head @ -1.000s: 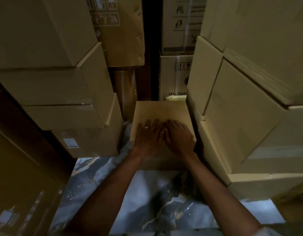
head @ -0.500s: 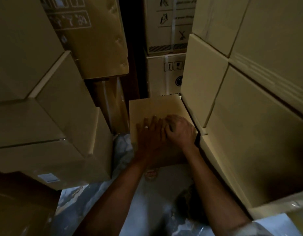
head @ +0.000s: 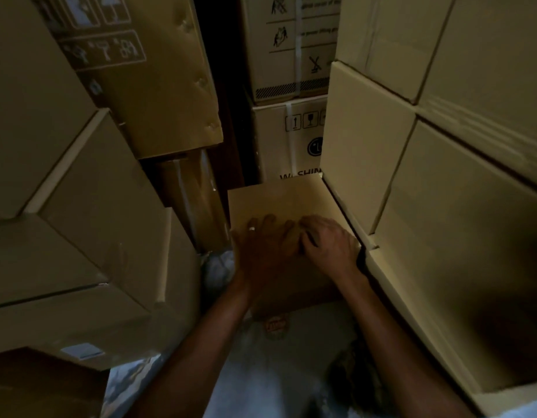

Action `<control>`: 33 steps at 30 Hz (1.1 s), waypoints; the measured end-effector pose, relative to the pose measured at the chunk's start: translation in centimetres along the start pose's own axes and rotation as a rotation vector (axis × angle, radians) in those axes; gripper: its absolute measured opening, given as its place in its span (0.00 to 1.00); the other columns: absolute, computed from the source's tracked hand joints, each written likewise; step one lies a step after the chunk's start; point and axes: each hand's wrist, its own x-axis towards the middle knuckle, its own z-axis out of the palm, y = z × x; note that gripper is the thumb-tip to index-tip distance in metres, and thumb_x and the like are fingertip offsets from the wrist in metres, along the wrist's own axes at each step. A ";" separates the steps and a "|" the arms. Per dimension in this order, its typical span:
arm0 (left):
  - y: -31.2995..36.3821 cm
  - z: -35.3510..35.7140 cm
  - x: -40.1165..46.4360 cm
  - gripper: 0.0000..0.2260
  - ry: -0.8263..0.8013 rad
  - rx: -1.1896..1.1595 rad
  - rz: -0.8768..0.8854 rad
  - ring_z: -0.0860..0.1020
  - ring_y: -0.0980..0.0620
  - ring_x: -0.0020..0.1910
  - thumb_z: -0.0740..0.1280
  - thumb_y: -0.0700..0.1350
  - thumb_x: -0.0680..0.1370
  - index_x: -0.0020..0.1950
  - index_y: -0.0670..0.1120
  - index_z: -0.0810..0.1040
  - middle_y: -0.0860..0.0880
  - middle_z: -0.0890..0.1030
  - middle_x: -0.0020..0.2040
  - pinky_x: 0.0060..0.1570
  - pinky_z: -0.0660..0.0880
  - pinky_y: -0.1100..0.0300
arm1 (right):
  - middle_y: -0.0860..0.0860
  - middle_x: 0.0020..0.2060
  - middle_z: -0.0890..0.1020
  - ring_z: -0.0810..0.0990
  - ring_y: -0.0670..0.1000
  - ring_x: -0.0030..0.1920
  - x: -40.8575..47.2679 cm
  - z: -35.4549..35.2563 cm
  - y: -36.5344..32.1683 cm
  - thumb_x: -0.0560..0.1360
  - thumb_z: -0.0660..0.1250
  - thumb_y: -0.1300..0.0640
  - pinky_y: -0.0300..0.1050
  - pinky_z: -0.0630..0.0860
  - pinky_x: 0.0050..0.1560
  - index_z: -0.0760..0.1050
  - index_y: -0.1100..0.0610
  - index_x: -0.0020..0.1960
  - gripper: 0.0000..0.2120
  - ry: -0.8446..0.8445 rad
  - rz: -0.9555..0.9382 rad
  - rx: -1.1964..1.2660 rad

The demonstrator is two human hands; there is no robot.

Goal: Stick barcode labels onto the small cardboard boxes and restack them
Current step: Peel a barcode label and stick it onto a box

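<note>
Both my hands on the small box, low in the middle of the frame.

My left hand (head: 265, 245) lies flat with fingers straight on top of the small cardboard box (head: 279, 200); my right hand (head: 330, 245) rests beside it, fingers curled against the lid, touching the left. The box sits on the marbled floor (head: 279, 366), wedged against the stacked cartons (head: 442, 191) at right. A white label (head: 82, 350) shows lower left.

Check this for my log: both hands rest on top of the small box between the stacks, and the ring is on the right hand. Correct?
Not quite. The head view shows the ring on the left hand, not the right hand. The rest holds: both hands rest on top of the small box between the stacks.
</note>
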 end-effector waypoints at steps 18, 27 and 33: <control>-2.0 0.1 -0.5 0.22 0.184 -0.043 0.322 0.70 0.32 0.73 0.45 0.60 0.87 0.77 0.56 0.65 0.45 0.74 0.75 0.64 0.67 0.25 | 0.54 0.64 0.82 0.79 0.53 0.66 -2.7 -0.2 -1.1 0.79 0.60 0.49 0.47 0.68 0.71 0.80 0.58 0.65 0.21 0.011 -0.038 -0.066; 0.6 0.4 -1.3 0.34 0.091 -0.245 -0.068 0.47 0.38 0.82 0.37 0.73 0.77 0.81 0.63 0.51 0.49 0.50 0.84 0.73 0.50 0.25 | 0.52 0.65 0.81 0.77 0.52 0.69 -3.0 -0.9 -0.2 0.81 0.56 0.46 0.49 0.67 0.72 0.79 0.56 0.67 0.23 0.014 -0.095 -0.055; 1.4 -1.6 -3.2 0.41 0.086 -0.218 -0.084 0.46 0.40 0.82 0.31 0.72 0.70 0.82 0.63 0.53 0.52 0.50 0.84 0.75 0.41 0.31 | 0.50 0.69 0.78 0.73 0.50 0.72 -3.5 -1.0 -1.0 0.82 0.53 0.47 0.49 0.62 0.74 0.77 0.54 0.70 0.24 -0.006 -0.047 -0.115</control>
